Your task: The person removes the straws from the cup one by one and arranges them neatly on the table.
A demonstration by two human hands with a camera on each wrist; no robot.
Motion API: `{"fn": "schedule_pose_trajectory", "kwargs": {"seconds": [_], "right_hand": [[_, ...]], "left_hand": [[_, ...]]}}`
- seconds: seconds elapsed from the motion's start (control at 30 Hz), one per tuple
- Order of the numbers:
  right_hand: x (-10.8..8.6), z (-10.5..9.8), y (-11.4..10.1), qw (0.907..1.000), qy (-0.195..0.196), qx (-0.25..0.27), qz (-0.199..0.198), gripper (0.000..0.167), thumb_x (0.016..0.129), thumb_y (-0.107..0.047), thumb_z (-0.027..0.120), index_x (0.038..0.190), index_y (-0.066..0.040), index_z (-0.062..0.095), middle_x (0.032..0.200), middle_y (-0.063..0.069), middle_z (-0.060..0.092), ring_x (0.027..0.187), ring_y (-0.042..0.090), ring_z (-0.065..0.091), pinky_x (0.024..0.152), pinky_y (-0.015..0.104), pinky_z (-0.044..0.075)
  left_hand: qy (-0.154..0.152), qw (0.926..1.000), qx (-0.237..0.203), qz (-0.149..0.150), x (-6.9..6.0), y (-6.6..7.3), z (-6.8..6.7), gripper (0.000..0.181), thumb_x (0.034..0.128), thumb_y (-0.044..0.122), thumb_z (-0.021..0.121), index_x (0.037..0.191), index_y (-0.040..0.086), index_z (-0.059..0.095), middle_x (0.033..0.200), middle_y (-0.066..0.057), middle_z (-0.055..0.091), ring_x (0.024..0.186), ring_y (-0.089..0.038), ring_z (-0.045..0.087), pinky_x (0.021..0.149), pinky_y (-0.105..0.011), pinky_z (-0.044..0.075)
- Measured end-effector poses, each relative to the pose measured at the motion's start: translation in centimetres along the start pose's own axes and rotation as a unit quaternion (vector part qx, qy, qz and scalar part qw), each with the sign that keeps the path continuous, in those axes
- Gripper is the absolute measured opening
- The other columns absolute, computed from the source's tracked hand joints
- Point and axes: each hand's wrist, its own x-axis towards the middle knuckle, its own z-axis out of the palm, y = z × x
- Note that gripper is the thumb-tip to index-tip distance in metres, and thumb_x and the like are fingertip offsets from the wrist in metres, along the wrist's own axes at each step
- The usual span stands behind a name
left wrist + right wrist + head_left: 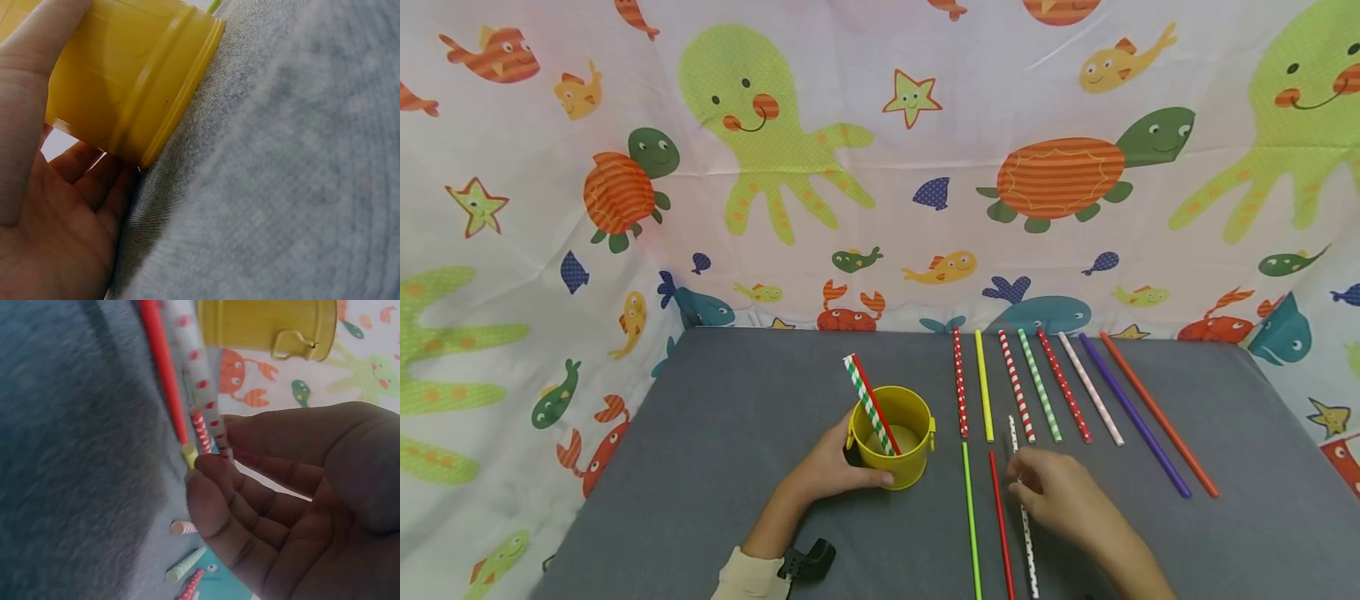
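My left hand [831, 467] grips a small yellow bucket [904, 475] by its side, thumb in front. In the left wrist view the thumb lies across the bucket [125, 81] and the fingers curl behind it. A green-striped white straw [868, 404] and a red straw [874, 398] lean inside the bucket. To the right, my right hand [1067, 500] pinches a white straw with red dots [1027, 542] between thumb and fingers; the right wrist view shows this dotted straw [199, 372] close up. Beside it lie a plain red straw [1000, 525] and a lime green straw [971, 517].
Behind the right hand, several straws stand in a row on the grey cloth [700, 517], among them a yellow straw [984, 387], a purple straw [1135, 417] and an orange straw [1161, 417]. A sea-animal printed curtain [850, 208] hangs behind and at the sides.
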Motion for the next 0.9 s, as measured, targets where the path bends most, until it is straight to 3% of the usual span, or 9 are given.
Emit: {"fn": "schedule_pose_trajectory", "kwargs": {"seconds": [0.47, 0.9], "right_hand": [[-1.6, 0.5, 2.0, 0.9990, -0.035, -0.028, 0.006, 0.029, 0.071, -0.004, 0.082, 0.077, -0.019, 0.059, 0.063, -0.015, 0.042, 0.055, 0.001, 0.039, 0.051, 0.026, 0.035], [-2.1, 0.4, 2.5, 0.9980, -0.056, -0.027, 0.012, 0.028, 0.075, -0.007, 0.081, 0.076, -0.022, 0.058, 0.062, -0.015, 0.042, 0.055, 0.000, 0.038, 0.050, 0.026, 0.034]], "left_hand": [[0.001, 0.9998, 0.004, -0.020, 0.1, 0.2, -0.1, 0.099, 0.0735, 0.030, 0.092, 0.153, 0.031, 0.034, 0.139, 0.009, 0.055, 0.126, -0.016, 0.052, 0.111, -0.042, 0.034], [-0.006, 0.9998, -0.004, -0.019, 0.0, 0.2, 0.0, 0.094, 0.0746, 0.027, 0.092, 0.151, 0.031, 0.037, 0.137, 0.005, 0.058, 0.123, -0.017, 0.054, 0.110, -0.040, 0.036]]}}
